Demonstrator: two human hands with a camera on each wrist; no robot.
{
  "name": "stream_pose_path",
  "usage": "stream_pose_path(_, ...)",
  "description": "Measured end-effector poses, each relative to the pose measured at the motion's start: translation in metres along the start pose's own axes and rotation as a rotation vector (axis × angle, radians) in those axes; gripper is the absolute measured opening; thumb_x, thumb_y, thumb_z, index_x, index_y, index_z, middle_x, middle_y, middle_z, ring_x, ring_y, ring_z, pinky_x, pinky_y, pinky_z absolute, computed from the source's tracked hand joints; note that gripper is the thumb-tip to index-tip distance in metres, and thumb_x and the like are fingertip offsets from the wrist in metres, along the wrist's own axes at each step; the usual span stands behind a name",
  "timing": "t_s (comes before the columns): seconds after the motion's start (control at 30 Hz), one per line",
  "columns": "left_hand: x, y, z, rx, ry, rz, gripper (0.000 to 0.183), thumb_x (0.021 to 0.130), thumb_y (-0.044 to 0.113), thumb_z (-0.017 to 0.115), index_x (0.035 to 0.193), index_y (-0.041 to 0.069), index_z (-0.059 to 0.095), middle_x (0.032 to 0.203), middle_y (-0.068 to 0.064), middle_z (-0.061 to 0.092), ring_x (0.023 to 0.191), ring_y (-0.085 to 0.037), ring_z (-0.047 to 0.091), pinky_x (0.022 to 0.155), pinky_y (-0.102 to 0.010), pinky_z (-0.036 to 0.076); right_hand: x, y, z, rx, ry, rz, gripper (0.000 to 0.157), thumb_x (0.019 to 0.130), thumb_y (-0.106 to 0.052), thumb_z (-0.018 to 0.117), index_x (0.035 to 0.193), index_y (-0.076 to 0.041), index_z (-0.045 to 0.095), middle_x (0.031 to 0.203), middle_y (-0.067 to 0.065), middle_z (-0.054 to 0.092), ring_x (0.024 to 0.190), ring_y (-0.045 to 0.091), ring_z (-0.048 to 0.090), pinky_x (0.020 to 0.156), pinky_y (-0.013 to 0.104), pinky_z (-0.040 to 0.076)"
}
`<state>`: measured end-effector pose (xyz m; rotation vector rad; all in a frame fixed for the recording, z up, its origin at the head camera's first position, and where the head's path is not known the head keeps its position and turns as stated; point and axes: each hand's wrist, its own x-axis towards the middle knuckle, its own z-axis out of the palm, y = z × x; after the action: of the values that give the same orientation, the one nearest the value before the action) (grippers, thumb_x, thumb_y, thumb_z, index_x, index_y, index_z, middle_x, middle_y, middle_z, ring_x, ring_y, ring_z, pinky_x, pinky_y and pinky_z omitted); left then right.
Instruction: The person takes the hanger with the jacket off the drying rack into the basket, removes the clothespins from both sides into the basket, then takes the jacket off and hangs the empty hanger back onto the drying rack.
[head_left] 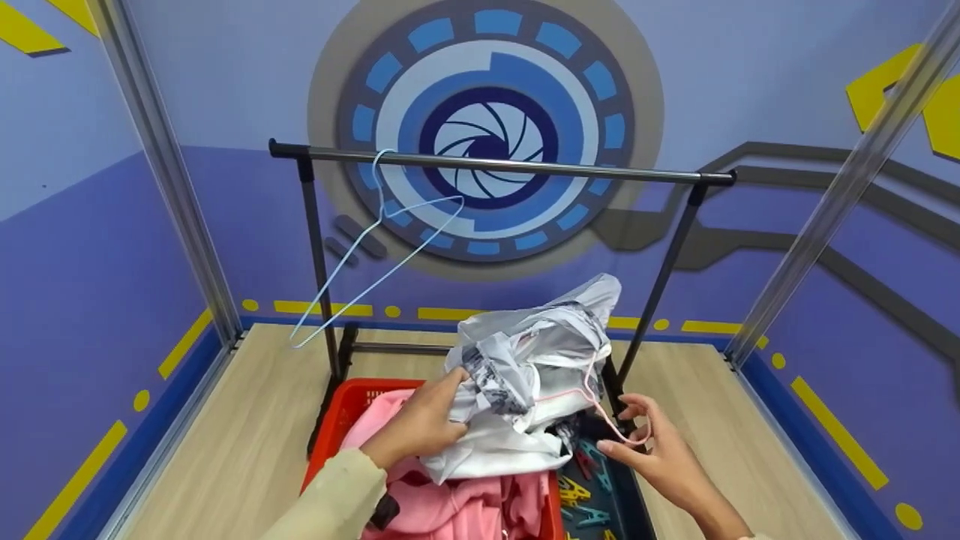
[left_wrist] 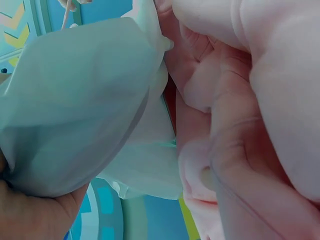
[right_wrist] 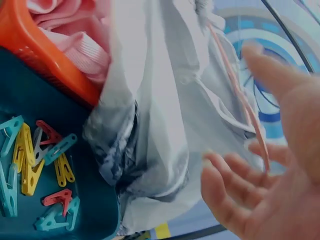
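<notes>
A thin white garment (head_left: pixel 495 442) with dark grey patterned patches is bunched above the red basket. My left hand (head_left: pixel 427 420) grips its left side, thumb over the cloth; in the left wrist view the pale fabric (left_wrist: pixel 85 100) bulges out from that hand. A pink hanger (head_left: pixel 585 390) runs through the garment, part of it hidden by cloth. Its hook end sticks out at the right, beside my right hand (head_left: pixel 664 454). In the right wrist view the pink hook (right_wrist: pixel 257 130) touches the loosely bent fingers (right_wrist: pixel 235 185), while the thumb stands well apart.
Pink clothes (head_left: pixel 450 510) fill the red basket (head_left: pixel 322 442). Beside it, a dark bin (right_wrist: pixel 95 210) holds several coloured clothespins (right_wrist: pixel 30 170). Behind stands a black clothes rack (head_left: pixel 525 166) with a light blue hanger (head_left: pixel 379 225) on its bar. Patterned walls (head_left: pixel 225 247) enclose the wooden tabletop (head_left: pixel 247 405).
</notes>
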<state>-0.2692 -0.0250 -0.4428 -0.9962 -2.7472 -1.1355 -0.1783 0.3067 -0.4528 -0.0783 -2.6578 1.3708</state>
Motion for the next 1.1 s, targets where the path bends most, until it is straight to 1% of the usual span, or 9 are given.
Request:
stream_pose_path(0.27, -0.002, 0.015, 0.007, 0.052, -0.029, 0.031, 0.055, 0.069, -0.002, 0.068, 0.115, 0.015, 0.043, 0.088, -0.001, 0.056, 0.079, -0.014, 0.054, 0.067, -0.026, 0.046, 0.009, -0.001, 0.015, -0.161, 0.168, 0.03, 0.056, 0.074, -0.026, 0.081, 0.119, -0.01, 0.052, 0.1, 0.009, 0.052, 0.07, 0.013, 0.051, 0.059, 0.025, 0.043)
stream_pose_path(0.43, -0.003, 0.019, 0.008, 0.052, -0.049, 0.067, 0.055, 0.07, -0.002, 0.067, 0.115, 0.015, 0.041, 0.087, -0.001, 0.055, 0.078, -0.014, 0.054, 0.066, -0.025, 0.046, 0.012, 0.004, 0.019, -0.292, 0.234, 0.003, 0.017, 0.076, -0.019, 0.077, 0.087, -0.015, 0.063, 0.078, -0.001, 0.053, 0.062, 0.009, 0.046, 0.058, 0.025, 0.037)
stream_pose_path(0.47, -0.003, 0.018, 0.008, 0.05, -0.053, 0.077, 0.055, 0.07, -0.002, 0.066, 0.115, 0.015, 0.041, 0.086, -0.001, 0.055, 0.077, -0.013, 0.053, 0.065, -0.025, 0.046, 0.011, 0.005, 0.019, -0.31, 0.238, -0.009, 0.012, 0.078, -0.019, 0.075, 0.078, -0.016, 0.063, 0.071, -0.003, 0.053, 0.059, 0.009, 0.045, 0.063, 0.026, 0.041)
stream_pose_path(0.57, -0.004, 0.017, 0.006, 0.025, -0.069, 0.108, 0.056, 0.069, -0.003, 0.065, 0.116, 0.015, 0.041, 0.086, -0.001, 0.054, 0.077, -0.013, 0.053, 0.066, -0.023, 0.045, 0.01, 0.007, 0.018, -0.369, 0.234, -0.049, 0.033, 0.083, -0.023, 0.071, 0.055, -0.018, 0.054, 0.052, -0.01, 0.044, 0.047, 0.007, 0.039, 0.076, 0.033, 0.046)
stream_pose_path(0.67, -0.006, 0.014, 0.005, -0.01, -0.087, 0.134, 0.057, 0.069, -0.004, 0.063, 0.117, 0.014, 0.041, 0.087, -0.001, 0.055, 0.076, -0.012, 0.053, 0.066, -0.022, 0.045, 0.01, 0.008, 0.016, -0.413, 0.223, -0.082, 0.046, 0.085, -0.024, 0.068, 0.046, -0.018, 0.045, 0.045, -0.013, 0.034, 0.042, 0.006, 0.032, 0.068, 0.031, 0.045)
stream_pose_path(0.73, -0.006, 0.012, 0.005, -0.031, -0.103, 0.136, 0.057, 0.068, -0.005, 0.063, 0.117, 0.014, 0.04, 0.087, -0.001, 0.055, 0.076, -0.012, 0.053, 0.065, -0.022, 0.045, 0.01, 0.007, 0.015, -0.434, 0.218, -0.081, 0.047, 0.083, -0.022, 0.068, 0.044, -0.018, 0.042, 0.046, -0.013, 0.031, 0.042, 0.006, 0.029, 0.053, 0.025, 0.032)
stream_pose_path(0.8, -0.007, 0.01, 0.004, -0.039, -0.117, 0.125, 0.056, 0.069, -0.004, 0.063, 0.117, 0.015, 0.04, 0.088, 0.0, 0.055, 0.075, -0.011, 0.053, 0.065, -0.022, 0.046, 0.01, 0.005, 0.013, -0.437, 0.2, -0.061, 0.046, 0.082, -0.021, 0.068, 0.044, -0.018, 0.042, 0.046, -0.013, 0.031, 0.042, 0.006, 0.03, 0.045, 0.023, 0.022)
stream_pose_path(1.0, -0.009, 0.005, 0.002, -0.051, -0.142, 0.097, 0.053, 0.072, -0.001, 0.064, 0.117, 0.017, 0.042, 0.089, 0.001, 0.055, 0.076, -0.011, 0.053, 0.066, -0.023, 0.046, 0.013, 0.004, 0.003, -0.449, 0.181, -0.038, 0.048, 0.088, -0.026, 0.065, 0.044, -0.017, 0.046, 0.041, -0.01, 0.038, 0.039, 0.009, 0.037, 0.044, 0.024, 0.024)
stream_pose_path(1.1, -0.012, 0.002, 0.001, -0.074, -0.164, 0.077, 0.049, 0.075, -0.002, 0.063, 0.115, 0.02, 0.044, 0.089, 0.003, 0.054, 0.077, -0.011, 0.053, 0.067, -0.024, 0.045, 0.014, 0.007, -0.003, -0.448, 0.166, -0.02, 0.05, 0.089, -0.032, 0.064, 0.045, -0.017, 0.046, 0.042, -0.011, 0.035, 0.039, 0.007, 0.032, 0.045, 0.023, 0.021)
